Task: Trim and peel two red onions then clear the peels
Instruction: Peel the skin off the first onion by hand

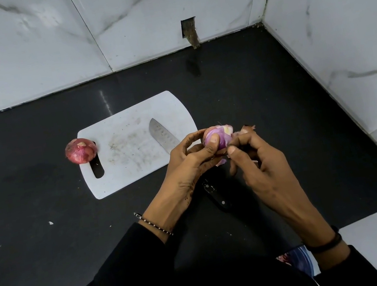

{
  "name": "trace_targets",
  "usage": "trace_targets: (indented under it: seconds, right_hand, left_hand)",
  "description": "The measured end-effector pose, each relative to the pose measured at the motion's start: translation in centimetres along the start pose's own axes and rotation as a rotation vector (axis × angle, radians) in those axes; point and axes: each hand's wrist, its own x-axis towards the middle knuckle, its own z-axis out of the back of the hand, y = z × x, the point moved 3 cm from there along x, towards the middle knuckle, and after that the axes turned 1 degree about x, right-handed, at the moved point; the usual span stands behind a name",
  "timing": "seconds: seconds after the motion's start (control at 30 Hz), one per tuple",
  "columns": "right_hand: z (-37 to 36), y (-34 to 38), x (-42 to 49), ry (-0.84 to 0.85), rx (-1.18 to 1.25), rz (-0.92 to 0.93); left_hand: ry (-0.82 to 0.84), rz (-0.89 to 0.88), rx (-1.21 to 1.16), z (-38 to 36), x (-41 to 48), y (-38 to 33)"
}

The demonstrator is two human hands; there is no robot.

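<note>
left hand [185, 161] grips onion [217, 139]; right hand [259, 165] pinches peel [238, 133]; hands close.

You've got two red onions: one unpeeled onion [81, 150], one half-peeled onion [214, 138]. One cutting board [134, 170], one knife [161, 134], one worktop [49, 243], your left hand [187, 168] and right hand [260, 168]. The peel scraps [243, 131] can't be counted.

The light is bright and even — the white wall [157, 2] shines, the black counter [276, 102] shows a pale glare streak, and straight lines bend near the edges
</note>
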Motion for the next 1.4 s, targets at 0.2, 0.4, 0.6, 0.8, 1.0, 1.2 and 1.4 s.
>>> trace_targets:
  seconds: [0.2, 0.4, 0.6, 0.8, 1.0, 1.2, 1.4]
  right_hand:
    - [-0.3, -0.3, -0.3, 0.027, 0.041, -0.022]
    - [-0.5, -0.3, -0.4, 0.05, 0.151, -0.072]
    - [-0.3, -0.3, -0.4, 0.062, 0.231, -0.08]
    - [0.6, -0.8, -0.2, -0.092, 0.184, -0.081]
    - [0.6, -1.2, 0.0, -0.114, 0.078, -0.077]
    - [0.6, -0.7, 0.2, -0.131, -0.008, -0.006]
    - [0.4, -0.7, 0.5, -0.196, -0.103, 0.026]
  left_hand:
    - [-0.028, -0.016, 0.03, -0.1, 0.0, 0.5]
    - [-0.051, -0.067, 0.093, 0.2, 0.1, 0.8]
    - [-0.025, -0.056, 0.118, 0.2, 0.0, 0.7]
    - [0.025, -0.082, 0.093, 0.1, -0.1, 0.4]
    - [0.044, -0.14, 0.215, 0.7, -0.2, 0.1]
    - [0.011, -0.168, 0.241, 1.2, -0.1, 0.1]
    - [-0.017, -0.148, 0.239, 1.5, 0.0, 0.4]
